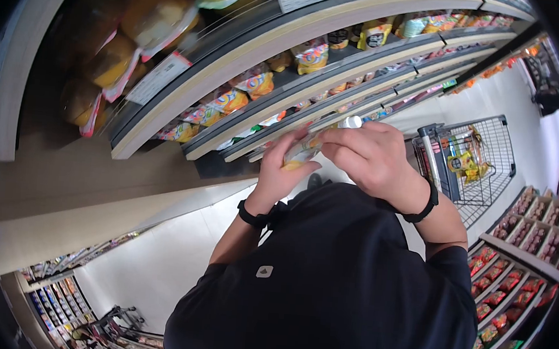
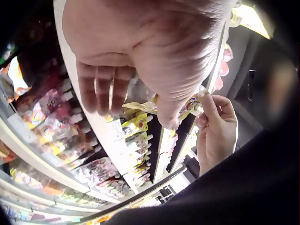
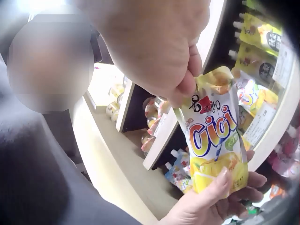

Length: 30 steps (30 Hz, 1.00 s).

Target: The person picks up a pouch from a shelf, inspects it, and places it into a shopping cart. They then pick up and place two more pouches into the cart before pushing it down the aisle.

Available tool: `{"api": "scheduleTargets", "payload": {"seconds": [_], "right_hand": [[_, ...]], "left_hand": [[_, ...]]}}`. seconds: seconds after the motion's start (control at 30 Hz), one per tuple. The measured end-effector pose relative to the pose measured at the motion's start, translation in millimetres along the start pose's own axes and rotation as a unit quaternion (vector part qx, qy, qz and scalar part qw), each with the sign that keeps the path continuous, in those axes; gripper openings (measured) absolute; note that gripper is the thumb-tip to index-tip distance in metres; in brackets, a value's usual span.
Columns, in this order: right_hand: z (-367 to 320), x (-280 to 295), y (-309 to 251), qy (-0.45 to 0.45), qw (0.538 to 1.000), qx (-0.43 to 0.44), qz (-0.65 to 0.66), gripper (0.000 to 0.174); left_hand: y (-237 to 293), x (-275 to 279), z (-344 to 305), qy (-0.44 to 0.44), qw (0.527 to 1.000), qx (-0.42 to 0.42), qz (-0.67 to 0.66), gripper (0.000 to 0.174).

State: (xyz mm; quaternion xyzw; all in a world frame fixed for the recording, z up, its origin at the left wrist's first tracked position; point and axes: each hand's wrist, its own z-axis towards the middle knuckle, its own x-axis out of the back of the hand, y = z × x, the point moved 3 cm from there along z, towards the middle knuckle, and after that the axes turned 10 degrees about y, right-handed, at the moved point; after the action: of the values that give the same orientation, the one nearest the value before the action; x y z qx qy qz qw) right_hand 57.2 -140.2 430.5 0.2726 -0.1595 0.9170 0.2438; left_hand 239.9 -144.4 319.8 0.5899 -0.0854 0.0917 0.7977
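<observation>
A yellow and white spouted jelly drink pouch (image 3: pixel 215 136) marked "Cici" is held upright between both hands in the right wrist view. My left hand (image 1: pixel 278 174) grips its lower end, thumb on the printed front and fingers behind. With thumb and fingers, my right hand (image 1: pixel 369 156) pinches the pouch's upper end, where a white cap (image 1: pixel 350 122) shows in the head view. The left wrist view has the left palm (image 2: pixel 140 42) close up, hiding most of the pouch, with the right fingers at its far end.
Curved shelves (image 1: pixel 235 72) of several pouches run along the front. Cups of fruit jelly (image 1: pixel 157 20) sit on the upper shelf. A wire shopping cart (image 1: pixel 490 171) holding yellow packs stands at right. Racks of red packs (image 1: pixel 496 296) are at lower right, another cart (image 1: pixel 110 325) at lower left.
</observation>
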Motion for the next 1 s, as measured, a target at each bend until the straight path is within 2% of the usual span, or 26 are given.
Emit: {"api": "scheduleTargets", "payload": {"seconds": [0.07,0.1,0.13,0.2,0.23,0.27,0.33,0.4,0.47,0.53,0.57,0.67,0.73,0.77,0.8,0.83,0.87,0.9,0.93,0.97,1.0], "right_hand": [[-13.8,4.4,7.0,-0.002,0.999,-0.036,-0.008,0.015],[-21.9,6.6,11.6,-0.006,0.998,-0.067,-0.009,0.016],[-30.3,9.4,17.3,-0.004,0.997,-0.079,-0.017,0.016],[-49.6,24.9,33.0,0.123,0.972,-0.195,-0.044,0.024],[-64.4,34.1,37.6,0.153,0.935,-0.319,-0.013,0.036],[-82.5,43.5,45.0,0.138,0.912,-0.385,-0.020,0.048],[-126.6,49.3,57.3,0.148,0.833,-0.528,0.078,0.058],[-181.7,45.4,59.6,0.154,0.737,-0.603,0.262,0.057],[-214.4,42.6,49.9,0.150,0.684,-0.625,0.345,0.048],[-217.9,57.1,38.0,0.115,0.669,-0.654,0.334,0.035],[-224.0,63.7,36.7,0.166,0.650,-0.659,0.340,0.025],[-241.8,98.0,31.6,0.206,0.674,-0.657,0.267,0.021],[-256.9,121.3,28.5,0.236,0.685,-0.659,0.204,0.018],[-264.5,142.7,26.0,0.205,0.690,-0.689,0.080,0.016],[-274.5,161.8,22.3,0.170,0.683,-0.709,-0.042,0.014],[-287.7,176.8,26.3,0.240,0.709,-0.656,-0.099,0.012],[-300.7,192.6,22.8,0.313,0.697,-0.633,-0.124,0.013],[-320.3,207.4,23.8,0.351,0.692,-0.602,-0.189,0.012],[-333.1,225.3,21.7,0.329,0.649,-0.634,-0.261,0.012],[-355.0,235.5,25.0,0.358,0.650,-0.601,-0.297,0.012],[-365.6,246.9,25.9,0.338,0.635,-0.609,-0.334,0.015]], "left_hand": [[-14.9,-16.1,-8.4,-0.092,0.991,0.073,-0.068,0.063],[-16.5,-21.2,-8.1,-0.106,0.989,0.082,-0.059,0.049],[-19.7,-27.5,-6.9,-0.121,0.987,0.083,-0.059,0.049],[-32.8,-43.2,-6.4,-0.166,0.935,0.247,-0.193,0.042],[-29.6,-47.5,-2.8,-0.200,0.922,0.272,-0.188,0.036],[-31.5,-51.1,-1.2,-0.207,0.920,0.275,-0.186,0.036],[-36.7,-66.5,-1.9,-0.284,0.871,0.311,-0.255,0.038],[-35.0,-84.5,-0.6,-0.346,0.846,0.321,-0.250,0.040],[-23.7,-108.4,-0.5,-0.387,0.846,0.283,-0.232,0.038],[-23.9,-133.5,-3.6,-0.441,0.825,0.277,-0.220,0.038],[-23.8,-145.1,-6.0,-0.478,0.816,0.274,-0.177,0.037],[-19.8,-186.9,-12.6,-0.547,0.795,0.238,-0.107,0.033],[-19.1,-212.2,-12.0,-0.551,0.810,0.186,-0.066,0.032],[-29.5,-223.9,-11.0,-0.559,0.817,0.139,-0.018,0.036],[-38.5,-232.3,-11.2,-0.562,0.816,0.136,-0.018,0.036],[-44.9,-238.8,-8.0,-0.531,0.845,0.042,0.045,0.037],[-49.4,-244.2,-5.2,-0.492,0.863,-0.052,0.107,0.039],[-53.3,-249.3,-5.1,-0.488,0.865,-0.032,0.109,0.041],[-66.5,-254.1,-7.6,-0.490,0.864,-0.035,0.111,0.041],[-93.1,-257.9,-11.8,-0.496,0.858,0.014,0.133,0.040],[-123.1,-260.6,-16.6,-0.500,0.850,0.063,0.156,0.040]]}}
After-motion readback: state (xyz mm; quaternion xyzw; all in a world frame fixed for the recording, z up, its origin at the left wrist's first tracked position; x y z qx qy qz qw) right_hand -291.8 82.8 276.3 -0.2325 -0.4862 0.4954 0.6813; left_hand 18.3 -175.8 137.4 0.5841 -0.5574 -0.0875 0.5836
